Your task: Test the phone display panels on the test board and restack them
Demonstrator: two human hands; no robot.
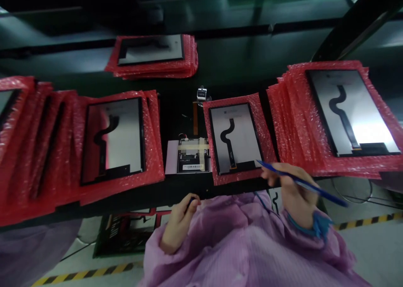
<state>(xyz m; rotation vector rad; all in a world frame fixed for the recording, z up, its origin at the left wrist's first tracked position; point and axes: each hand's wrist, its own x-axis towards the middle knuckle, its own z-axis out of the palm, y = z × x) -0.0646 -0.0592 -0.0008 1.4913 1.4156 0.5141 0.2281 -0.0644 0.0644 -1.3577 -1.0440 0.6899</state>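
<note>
My right hand [297,186] is closed around a blue pen [302,181]. The pen's tip is near the lower right corner of a display panel [244,134], which has a curved black flex cable and lies on a red bubble-wrap sleeve [266,140]. My left hand [179,222] is curled in front of the bench edge, gripping a small dark blue piece [190,200] whose kind I cannot tell. Just left of the panel sits a small taped circuit assembly [193,155] with a barcode label. An orange flex strip [195,119] and a small metal counter [202,94] lie beyond it.
Fanned stacks of panels in red bubble wrap stand at left [153,140] and right [283,123]; another stack [190,56] is at the back. A dark post [349,31] rises at back right. Below the bench, a green-edged tray [126,247] holds more panels.
</note>
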